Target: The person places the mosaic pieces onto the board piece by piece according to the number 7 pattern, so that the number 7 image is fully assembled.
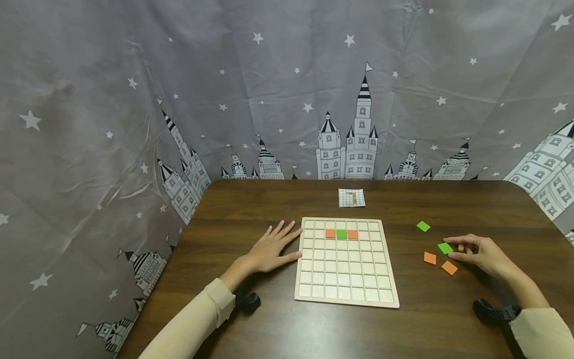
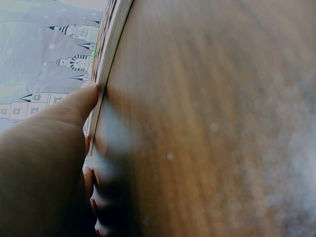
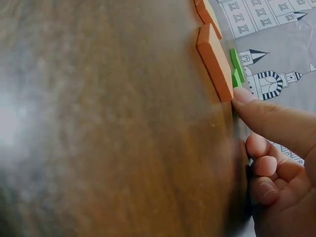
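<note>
A pale wooden grid board (image 1: 343,280) lies on the table. In its second row from the far edge sit an orange tile (image 1: 330,233), a green tile (image 1: 342,234) and another orange tile (image 1: 353,234), side by side. My left hand (image 1: 268,251) rests on the table with fingers spread, thumb and index fingertips at the board's left edge. To the right of the board, my right hand (image 1: 482,255) pinches a green tile (image 1: 445,248) between thumb and index finger, the other fingers curled in. Its thumb (image 3: 256,109) partly hides that tile in the right wrist view.
Near the right hand lie two loose orange tiles, one nearer the board (image 1: 429,258) and one nearer me (image 1: 449,268). Farther back is a loose green tile (image 1: 423,226). A small printed grid card (image 1: 352,198) lies beyond the board. A grey castle-print curtain (image 1: 278,89) hangs behind the table.
</note>
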Motion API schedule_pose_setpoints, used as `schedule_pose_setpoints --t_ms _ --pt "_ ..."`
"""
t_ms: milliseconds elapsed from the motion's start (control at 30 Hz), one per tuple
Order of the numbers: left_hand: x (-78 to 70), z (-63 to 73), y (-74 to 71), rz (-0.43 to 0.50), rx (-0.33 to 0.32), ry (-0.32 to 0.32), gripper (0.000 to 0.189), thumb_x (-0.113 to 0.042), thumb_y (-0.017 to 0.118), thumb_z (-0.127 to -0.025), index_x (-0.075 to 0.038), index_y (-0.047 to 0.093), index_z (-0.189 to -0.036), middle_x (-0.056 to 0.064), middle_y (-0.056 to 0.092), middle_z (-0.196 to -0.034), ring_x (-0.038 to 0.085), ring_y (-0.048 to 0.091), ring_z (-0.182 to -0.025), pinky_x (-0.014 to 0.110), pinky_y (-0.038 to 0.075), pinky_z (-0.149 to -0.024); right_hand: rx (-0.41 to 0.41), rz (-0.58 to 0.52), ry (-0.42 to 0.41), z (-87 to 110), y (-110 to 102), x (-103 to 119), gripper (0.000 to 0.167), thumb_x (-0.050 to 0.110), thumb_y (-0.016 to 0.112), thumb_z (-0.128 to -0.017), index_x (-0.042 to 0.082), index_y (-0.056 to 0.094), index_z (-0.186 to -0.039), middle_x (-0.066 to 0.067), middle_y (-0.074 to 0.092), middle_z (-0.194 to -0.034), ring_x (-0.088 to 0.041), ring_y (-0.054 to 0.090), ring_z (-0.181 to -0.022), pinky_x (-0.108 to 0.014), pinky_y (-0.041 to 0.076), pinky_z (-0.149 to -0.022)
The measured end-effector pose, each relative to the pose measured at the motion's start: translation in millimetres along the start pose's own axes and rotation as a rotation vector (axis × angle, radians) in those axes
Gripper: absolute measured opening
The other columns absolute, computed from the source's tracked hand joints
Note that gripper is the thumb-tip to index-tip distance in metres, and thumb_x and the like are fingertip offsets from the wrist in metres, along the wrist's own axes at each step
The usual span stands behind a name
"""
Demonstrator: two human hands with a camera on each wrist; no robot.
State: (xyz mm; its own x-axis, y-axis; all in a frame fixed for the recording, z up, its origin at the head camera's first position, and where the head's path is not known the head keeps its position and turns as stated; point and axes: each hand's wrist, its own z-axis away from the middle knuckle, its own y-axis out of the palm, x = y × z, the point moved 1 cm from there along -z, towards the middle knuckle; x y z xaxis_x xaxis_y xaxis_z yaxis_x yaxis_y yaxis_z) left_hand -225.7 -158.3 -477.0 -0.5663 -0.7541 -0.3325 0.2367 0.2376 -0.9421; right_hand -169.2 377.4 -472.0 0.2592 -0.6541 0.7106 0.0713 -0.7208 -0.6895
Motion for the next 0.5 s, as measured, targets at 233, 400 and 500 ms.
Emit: schedule_pose_setpoints --t_ms 233,400,500 --pt "-0.3 1.6 1.0 0.01 -0.03 0.026 0.073 -0.057 0.045 -0.1 -0.021 0.026 -0.16 0.011 0.018 -0.165 0.038 0.009 -0.15 0.062 0.008 -0.116 -0.017 -0.03 -0.002 1.9 2.4 1.5 0.028 0.001 0.076 -0.086 -0.011 0.067 -0.11 0.001 0.048 -0.077 -0.01 0.039 -0.064 -0.028 0.03 -0.052" --pt "-1.7 2.1 -0.1 0.004 -0.042 0.037 0.072 -0.056 0.047 -0.101 -0.02 0.028 -0.16 0.013 0.02 -0.164 0.04 0.011 -0.149 0.063 0.009 -0.116 -0.031 -0.012 -0.002 2.1 3.6 2.8 0.025 0.001 0.075 -0.087 -0.011 0.068 -0.108 0.002 0.048 -0.076 -0.008 0.04 -0.064 -0.028 0.031 -0.052" --pt "-2.2 2.3 -0.9 -0.004 -0.038 0.034 0.072 -0.055 0.046 -0.101 -0.02 0.027 -0.16 0.013 0.019 -0.164 0.04 0.011 -0.149 0.062 0.01 -0.116 -0.046 0.01 -0.017 1.8 4.0 4.0 0.024 0.001 0.075 -0.087 -0.01 0.068 -0.106 0.002 0.048 -0.075 -0.008 0.04 -0.064 -0.027 0.031 -0.052"
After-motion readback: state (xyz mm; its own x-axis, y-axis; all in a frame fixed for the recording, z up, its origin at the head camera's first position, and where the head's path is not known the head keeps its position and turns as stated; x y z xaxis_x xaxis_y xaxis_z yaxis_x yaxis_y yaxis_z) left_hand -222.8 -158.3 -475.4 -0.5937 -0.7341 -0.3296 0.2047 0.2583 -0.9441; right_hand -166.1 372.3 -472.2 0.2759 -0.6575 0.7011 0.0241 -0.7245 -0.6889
